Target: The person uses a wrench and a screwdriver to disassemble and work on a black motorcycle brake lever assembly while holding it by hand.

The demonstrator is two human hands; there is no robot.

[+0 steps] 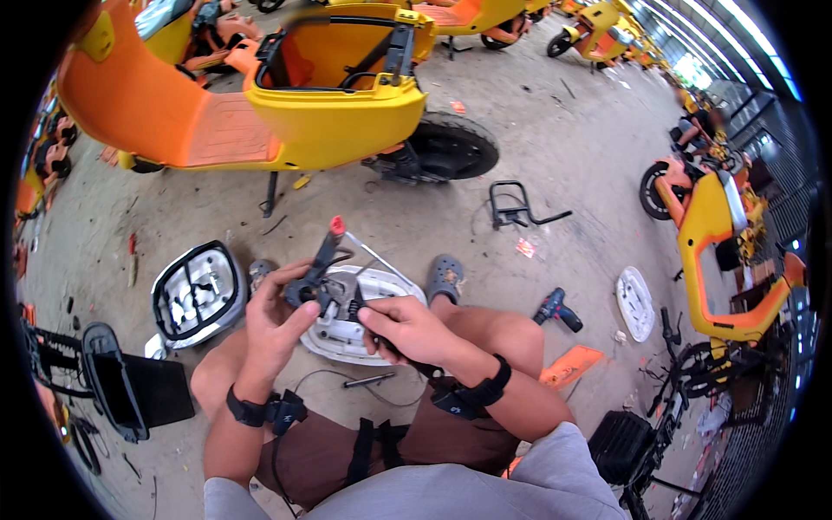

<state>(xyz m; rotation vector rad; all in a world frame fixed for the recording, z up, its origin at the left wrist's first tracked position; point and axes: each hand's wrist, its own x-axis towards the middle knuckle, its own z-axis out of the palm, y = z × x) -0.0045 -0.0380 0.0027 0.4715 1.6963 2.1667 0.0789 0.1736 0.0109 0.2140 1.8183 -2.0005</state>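
Left hand (276, 314) gripped the black mechanism (324, 256) above the near-centre white shell (334, 347); right hand (407, 326) pinched a small dark piece (355, 308), which a loose pinch could have dropped.

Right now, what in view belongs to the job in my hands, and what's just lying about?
Likely in the job: black part in left hand; dark piece in right hand; white shell beneath them; perhaps the drill.

Seemingly lying about: bent black frame; orange panel; white oval cover.

A yellow-and-orange scooter (338, 128) stands on grey floor (581, 147); a cordless drill (555, 308) lies near an orange panel (572, 365).
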